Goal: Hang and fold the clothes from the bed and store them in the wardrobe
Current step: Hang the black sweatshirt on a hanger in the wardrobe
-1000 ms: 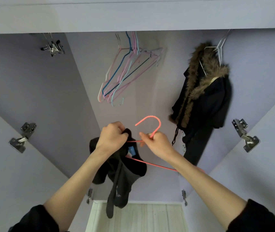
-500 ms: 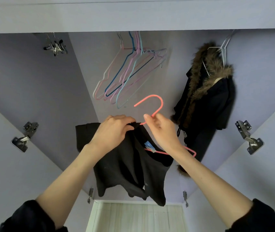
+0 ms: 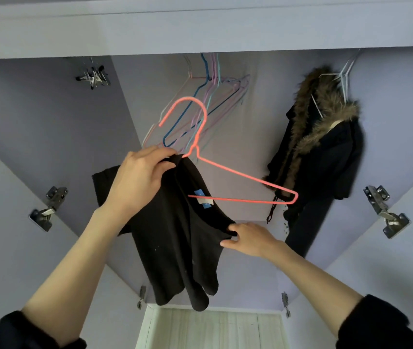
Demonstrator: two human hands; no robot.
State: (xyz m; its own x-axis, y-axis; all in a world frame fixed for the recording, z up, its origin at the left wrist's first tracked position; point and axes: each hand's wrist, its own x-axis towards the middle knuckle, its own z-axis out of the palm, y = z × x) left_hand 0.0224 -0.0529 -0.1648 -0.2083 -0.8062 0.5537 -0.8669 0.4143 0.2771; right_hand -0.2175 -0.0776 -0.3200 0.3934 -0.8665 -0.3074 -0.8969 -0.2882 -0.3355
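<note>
Left hand (image 3: 142,178) covers the junction of hanger (image 3: 228,170) and black top (image 3: 175,233); hanger's left arm hidden inside fabric; both sleeves cut off at bottom edge

- We had one view only, from a wide-angle camera worn on the person's head.
- It faced forward into the open wardrobe (image 3: 250,152), near enough that both forearms ran in from the bottom corners of the frame.
- The wide lens bent the wardrobe's side walls outward toward the left and right edges.
- With no second view, nothing was shared between views.
</note>
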